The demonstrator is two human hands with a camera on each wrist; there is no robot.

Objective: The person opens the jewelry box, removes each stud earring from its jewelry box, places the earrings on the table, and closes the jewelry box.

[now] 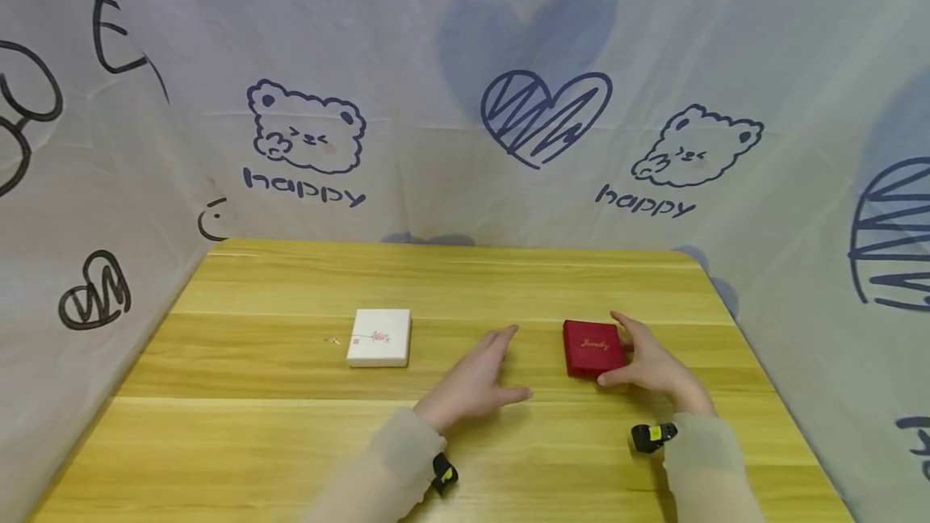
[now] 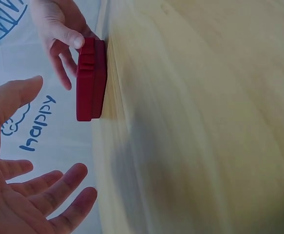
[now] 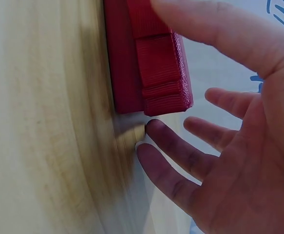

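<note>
A red jewelry box (image 1: 593, 347) with gold lettering on its lid lies on the right part of the table. Ribbed red ribbon (image 3: 156, 63) runs along its front side in the right wrist view. My right hand (image 1: 657, 366) reaches around its right side, thumb at the near corner and the other fingers spread loosely past the far corner. In the right wrist view those fingers stand apart from the box, and the thumb overlaps it. My left hand (image 1: 475, 382) hovers over the middle of the table, thumb and fingers spread, holding nothing, between both boxes.
A white square box (image 1: 379, 337) with a pink flower print sits left of the middle. Beside it lies a tiny shiny item (image 1: 332, 340), too small to make out. The wooden table (image 1: 465, 281) meets a printed white cloth (image 1: 421, 103) at its back and sides.
</note>
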